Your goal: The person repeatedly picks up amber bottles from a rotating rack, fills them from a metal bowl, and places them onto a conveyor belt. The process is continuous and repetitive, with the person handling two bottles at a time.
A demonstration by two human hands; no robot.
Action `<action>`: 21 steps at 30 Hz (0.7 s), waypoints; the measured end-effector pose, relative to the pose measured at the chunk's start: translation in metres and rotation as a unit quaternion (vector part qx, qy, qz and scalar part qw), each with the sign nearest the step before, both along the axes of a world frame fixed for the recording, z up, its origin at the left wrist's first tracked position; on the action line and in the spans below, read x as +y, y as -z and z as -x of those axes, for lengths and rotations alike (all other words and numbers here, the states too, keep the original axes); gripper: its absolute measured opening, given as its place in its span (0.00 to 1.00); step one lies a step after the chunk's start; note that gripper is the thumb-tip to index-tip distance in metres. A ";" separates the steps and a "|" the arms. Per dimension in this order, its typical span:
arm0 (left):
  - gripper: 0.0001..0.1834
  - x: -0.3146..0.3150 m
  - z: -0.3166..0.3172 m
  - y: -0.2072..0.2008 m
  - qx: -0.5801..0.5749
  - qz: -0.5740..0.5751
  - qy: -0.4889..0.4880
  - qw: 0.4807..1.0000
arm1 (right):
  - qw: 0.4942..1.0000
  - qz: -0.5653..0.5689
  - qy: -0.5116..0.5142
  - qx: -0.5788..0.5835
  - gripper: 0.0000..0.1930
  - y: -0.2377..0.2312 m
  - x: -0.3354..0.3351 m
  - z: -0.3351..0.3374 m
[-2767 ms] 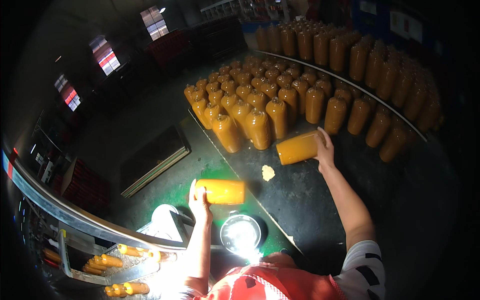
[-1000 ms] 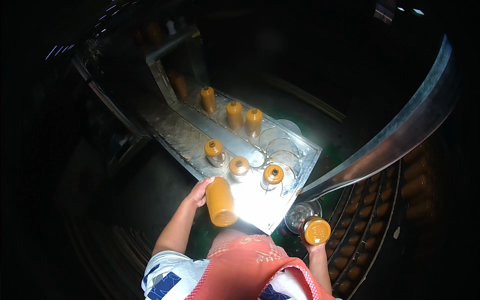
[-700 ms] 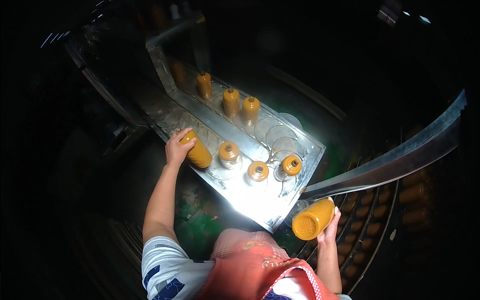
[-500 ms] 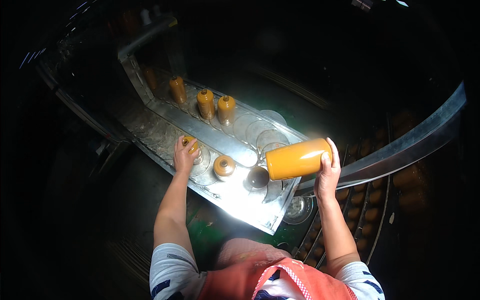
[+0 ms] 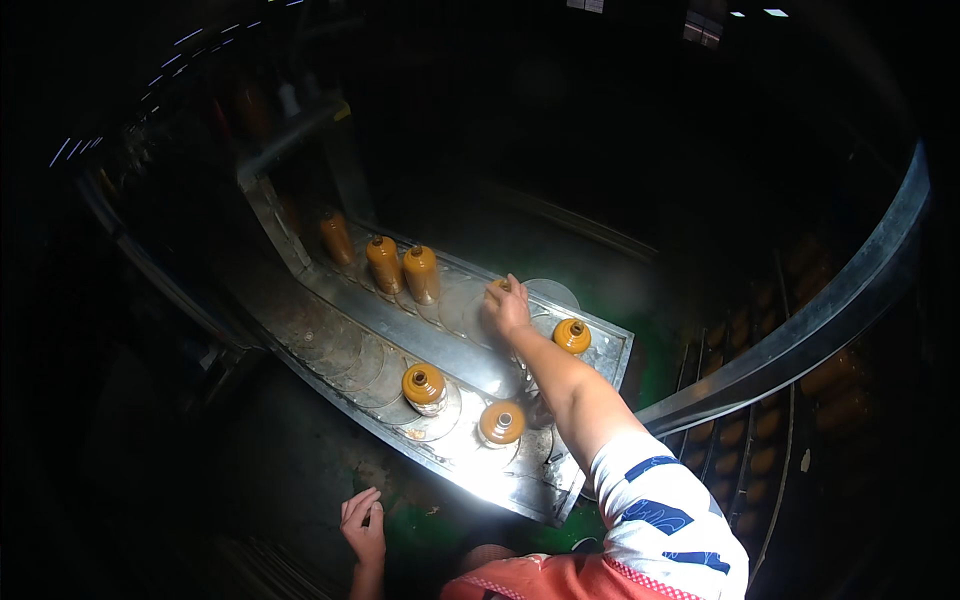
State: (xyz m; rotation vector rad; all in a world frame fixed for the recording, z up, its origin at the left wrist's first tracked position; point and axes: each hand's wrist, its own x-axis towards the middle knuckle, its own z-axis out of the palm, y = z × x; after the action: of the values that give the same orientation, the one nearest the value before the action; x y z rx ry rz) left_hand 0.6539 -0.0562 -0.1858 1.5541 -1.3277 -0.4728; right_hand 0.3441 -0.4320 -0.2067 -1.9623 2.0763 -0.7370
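Note:
My right hand (image 5: 508, 305) reaches across the metal table and closes around the top of an amber-orange bottle (image 5: 504, 285). Most of that bottle is hidden by the hand. My left hand (image 5: 364, 525) is off the near edge, its fingers loosely bent and apart, holding nothing. To the right of my right hand an orange bottle (image 5: 572, 336) stands upright by the far right corner. Along the near side stand two more upright, one bottle (image 5: 424, 388) left of a brightly lit bottle (image 5: 502, 423).
The long metal table (image 5: 400, 325) has a raised middle strip and round discs along both sides. Several orange bottles (image 5: 384, 265) stand in its far row. A metal frame (image 5: 275, 220) rises over its left part. A curved metal rail (image 5: 790, 340) sweeps along the right, above dark racks.
My left hand has let go of a near-row bottle and drawn back off the table. My right hand, which held a bottle tilted at the right, has swung left and away to the far row.

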 end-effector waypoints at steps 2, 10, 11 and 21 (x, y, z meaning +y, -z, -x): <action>0.11 -0.017 -0.012 -0.008 0.067 -0.023 0.053 0.996 | 0.998 -0.048 -0.019 -0.040 0.26 -0.038 0.006 -0.013; 0.14 -0.113 0.185 -0.070 0.169 0.065 0.448 0.876 | 0.941 0.067 -0.248 -0.219 0.16 -0.184 0.232 0.140; 0.14 -0.114 0.229 -0.079 0.151 0.081 0.493 0.853 | 0.943 0.066 -0.208 -0.253 0.16 -0.187 0.267 0.190; 0.17 -0.006 0.727 -0.206 0.077 0.007 0.762 0.643 | 0.850 0.317 0.390 -0.158 0.17 -0.275 0.689 0.654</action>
State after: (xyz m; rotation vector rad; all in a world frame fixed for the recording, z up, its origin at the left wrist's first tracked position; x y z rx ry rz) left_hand -0.0729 -0.0618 0.0205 -0.0666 -2.2293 -1.5246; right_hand -0.3103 0.2575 0.0683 -0.9524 2.5789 -1.9530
